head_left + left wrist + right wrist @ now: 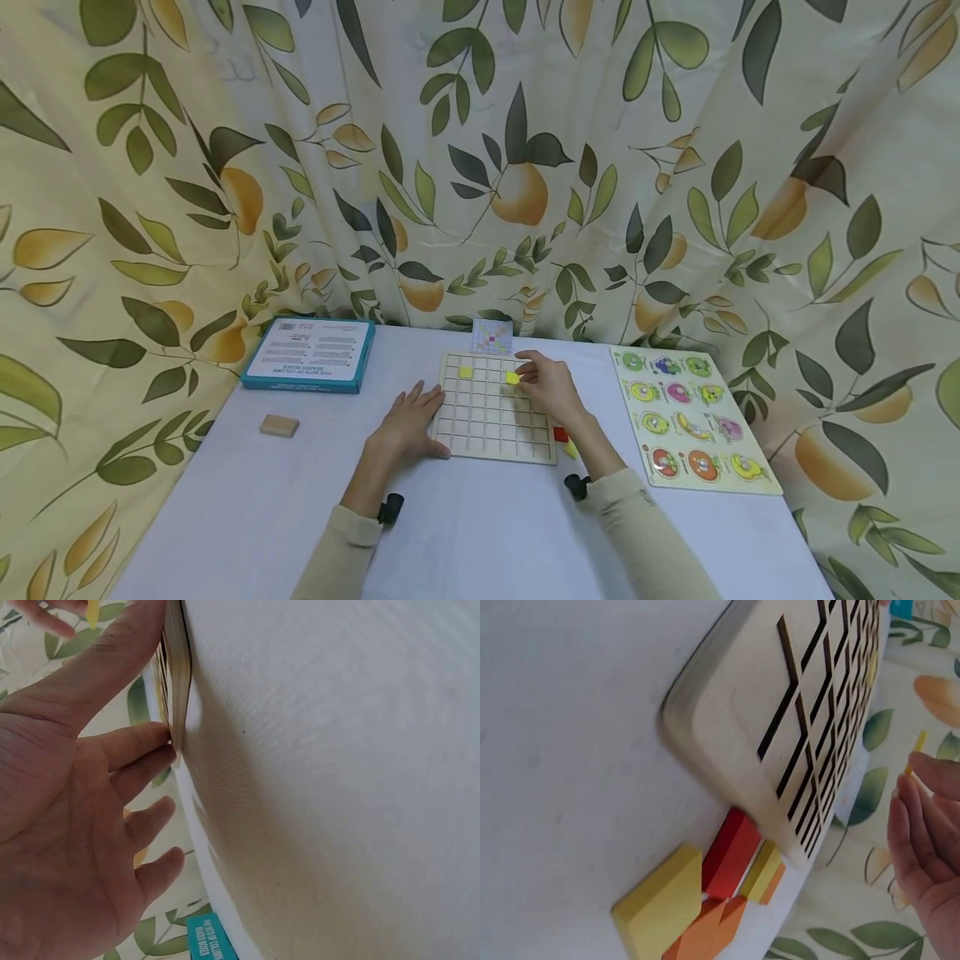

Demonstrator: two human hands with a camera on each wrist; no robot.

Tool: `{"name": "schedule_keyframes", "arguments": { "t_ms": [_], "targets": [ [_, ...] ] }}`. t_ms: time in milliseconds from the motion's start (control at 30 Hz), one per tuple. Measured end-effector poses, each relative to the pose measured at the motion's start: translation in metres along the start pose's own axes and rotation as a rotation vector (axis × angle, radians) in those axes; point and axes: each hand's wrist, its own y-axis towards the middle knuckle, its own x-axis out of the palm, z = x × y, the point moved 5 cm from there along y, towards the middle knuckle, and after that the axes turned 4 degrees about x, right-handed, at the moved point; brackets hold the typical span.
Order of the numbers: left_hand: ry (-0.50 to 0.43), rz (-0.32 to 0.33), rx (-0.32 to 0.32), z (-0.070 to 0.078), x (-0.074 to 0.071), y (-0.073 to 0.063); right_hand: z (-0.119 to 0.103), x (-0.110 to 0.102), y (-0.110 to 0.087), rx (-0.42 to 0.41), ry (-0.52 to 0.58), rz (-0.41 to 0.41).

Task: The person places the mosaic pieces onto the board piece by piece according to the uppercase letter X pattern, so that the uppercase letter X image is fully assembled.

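Observation:
A pale wooden grid board (491, 421) lies on the white table, one yellow tile (466, 372) set in a cell near its far left. My right hand (553, 392) pinches another yellow square tile (512, 378) over the far right cells. The right wrist view catches this tile (921, 741) edge-on between thumb and fingertips, raised off the grid. At the board's left side my left hand (405, 423) rests with fingers spread. Its thumb and first fingers (135, 744) touch the board's edge (178, 675) in the left wrist view.
Beside the board's right edge lie a red tile (733, 855), a yellow tile (660, 900) and orange pieces (709, 930). A patterned card (492, 337) stands behind the board. A blue box (307, 354), a wooden block (279, 426) and a fruit picture board (693, 417) flank it.

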Motion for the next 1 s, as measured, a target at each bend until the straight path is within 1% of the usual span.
{"name": "schedule_keyframes", "arguments": {
  "t_ms": [267,533,800,1000],
  "targets": [
    [0.004,0.0,-0.007,0.0,0.0,0.0,-0.011,0.015,0.006,-0.058,-0.013,-0.016],
    [0.013,0.005,-0.003,-0.002,-0.001,0.001,-0.015,0.03,0.012,-0.037,-0.004,-0.057],
    [-0.007,-0.001,-0.004,0.0,-0.003,-0.002,-0.019,0.042,0.017,-0.004,-0.008,-0.085],
    [-0.003,-0.013,0.0,0.002,-0.004,-0.003,-0.019,0.047,0.021,-0.023,-0.029,-0.103]
  ]
}}
